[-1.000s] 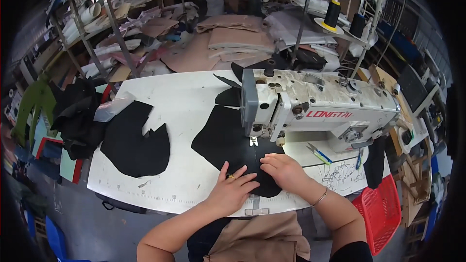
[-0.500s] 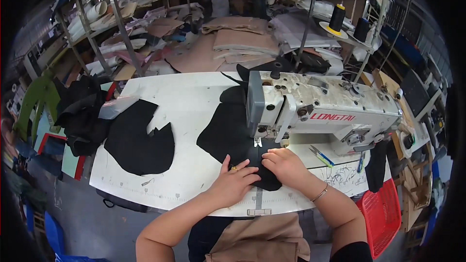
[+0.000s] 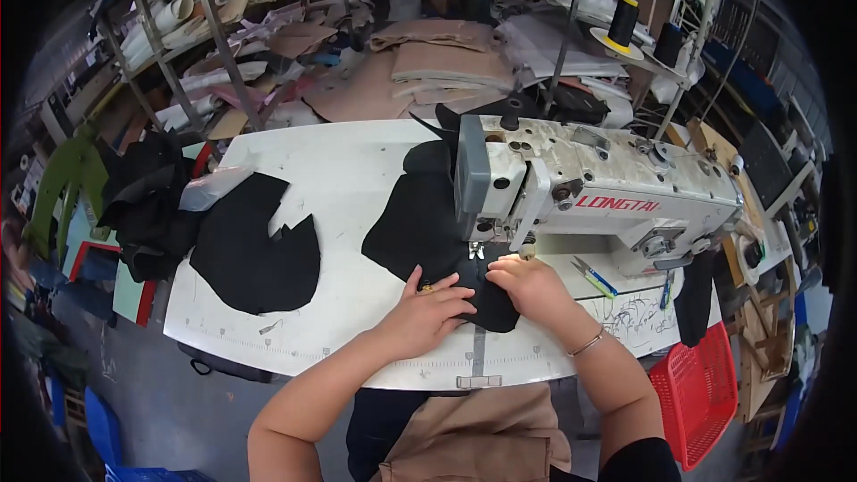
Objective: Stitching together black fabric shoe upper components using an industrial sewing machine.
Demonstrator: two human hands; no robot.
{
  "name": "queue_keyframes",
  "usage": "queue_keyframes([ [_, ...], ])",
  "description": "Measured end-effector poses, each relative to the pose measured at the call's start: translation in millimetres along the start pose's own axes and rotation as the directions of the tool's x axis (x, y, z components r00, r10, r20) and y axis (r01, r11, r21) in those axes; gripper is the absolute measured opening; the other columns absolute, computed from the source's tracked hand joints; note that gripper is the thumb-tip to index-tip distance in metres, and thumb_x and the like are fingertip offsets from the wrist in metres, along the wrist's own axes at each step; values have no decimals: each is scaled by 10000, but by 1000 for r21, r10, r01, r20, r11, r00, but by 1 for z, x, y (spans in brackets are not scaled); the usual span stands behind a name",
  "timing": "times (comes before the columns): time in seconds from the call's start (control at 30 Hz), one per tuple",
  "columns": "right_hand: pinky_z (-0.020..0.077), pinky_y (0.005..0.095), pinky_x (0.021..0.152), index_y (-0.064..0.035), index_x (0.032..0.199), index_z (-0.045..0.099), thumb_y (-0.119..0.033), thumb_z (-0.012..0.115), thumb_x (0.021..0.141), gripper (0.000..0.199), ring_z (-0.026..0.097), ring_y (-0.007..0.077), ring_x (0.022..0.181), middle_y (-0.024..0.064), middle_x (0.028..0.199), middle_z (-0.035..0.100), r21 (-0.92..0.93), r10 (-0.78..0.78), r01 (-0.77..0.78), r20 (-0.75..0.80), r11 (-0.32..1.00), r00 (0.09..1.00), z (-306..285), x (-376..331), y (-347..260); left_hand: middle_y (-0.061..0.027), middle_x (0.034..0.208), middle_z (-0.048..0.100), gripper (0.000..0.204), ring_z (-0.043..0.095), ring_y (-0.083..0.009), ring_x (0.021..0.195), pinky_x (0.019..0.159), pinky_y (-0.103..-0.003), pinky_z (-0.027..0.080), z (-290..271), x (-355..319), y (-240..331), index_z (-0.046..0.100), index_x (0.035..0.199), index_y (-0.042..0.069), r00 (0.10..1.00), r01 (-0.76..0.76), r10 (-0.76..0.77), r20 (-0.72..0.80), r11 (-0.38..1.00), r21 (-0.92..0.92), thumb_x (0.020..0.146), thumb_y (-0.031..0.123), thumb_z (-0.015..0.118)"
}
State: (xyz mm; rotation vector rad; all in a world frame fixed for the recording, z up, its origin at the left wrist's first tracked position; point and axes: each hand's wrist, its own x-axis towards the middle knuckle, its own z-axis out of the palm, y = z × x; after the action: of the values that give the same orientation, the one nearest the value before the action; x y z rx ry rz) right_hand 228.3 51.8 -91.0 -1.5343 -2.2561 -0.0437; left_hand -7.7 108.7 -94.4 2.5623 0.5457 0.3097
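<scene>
A black fabric piece (image 3: pixel 406 228) lies flat on the white sewing table, part of it under the presser foot (image 3: pixel 476 251) of a white sewing machine (image 3: pixel 607 187). My left hand (image 3: pixel 428 310) rests on its near part, fingers stretched out and spread, a ring on one finger. Just right of the presser foot, my right hand (image 3: pixel 533 290) has its fingers bent and pressed together on the fabric's right edge; the thumb side is partly hidden. A seam line runs between my hands toward the foot. At the left lies another black fabric piece (image 3: pixel 254 250) with a notch.
Blue-and-green thread snips (image 3: pixel 594 278) lie right of my right hand. A black fabric heap (image 3: pixel 152 205) sits at the table's left end. A red plastic basket (image 3: pixel 692 397) stands below the right corner. Thread cones (image 3: pixel 622 22) and shelves of stacked material stand behind.
The black fabric has slid slightly away from me under the presser foot, and both hands have moved a little forward with it. The whole view has shifted slightly.
</scene>
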Motion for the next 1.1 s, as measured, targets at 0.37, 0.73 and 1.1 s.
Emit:
queue_keyframes([
  [0.37, 517, 328, 753, -75, 956, 608, -121, 582, 740, 222, 613, 202, 998, 51, 1084, 609, -304, -128, 172, 157, 937, 979, -2, 9, -5, 3, 1289, 551, 221, 390, -199, 1331, 1116, -596, 88, -1, 10, -8, 620, 1110, 177, 1000, -10, 9, 16, 1000, 21, 892, 179, 579],
  [0.73, 483, 330, 670, -65, 947, 619, -88, 594, 724, 226, 622, 210, 780, 52, 912, 613, -348, -134, 123, -8, 930, 991, 2, 10, 4, 25, 1287, 550, 207, 401, -174, 1319, 1128, -577, 95, -10, 29, -24, 629, 1092, 170, 998, -50, 48, 29, 997, 61, 893, 170, 569],
  [1.1, 499, 383, 750, -77, 1077, 624, -32, 581, 727, 356, 605, 269, 837, 98, 949, 611, -201, 56, -54, 7, 978, 998, -4, 6, 10, 5, 1224, 598, 291, 452, -193, 1283, 1137, -550, 136, -10, 25, -36, 651, 1013, 137, 984, -129, 136, -117, 990, 62, 775, 20, 532],
])
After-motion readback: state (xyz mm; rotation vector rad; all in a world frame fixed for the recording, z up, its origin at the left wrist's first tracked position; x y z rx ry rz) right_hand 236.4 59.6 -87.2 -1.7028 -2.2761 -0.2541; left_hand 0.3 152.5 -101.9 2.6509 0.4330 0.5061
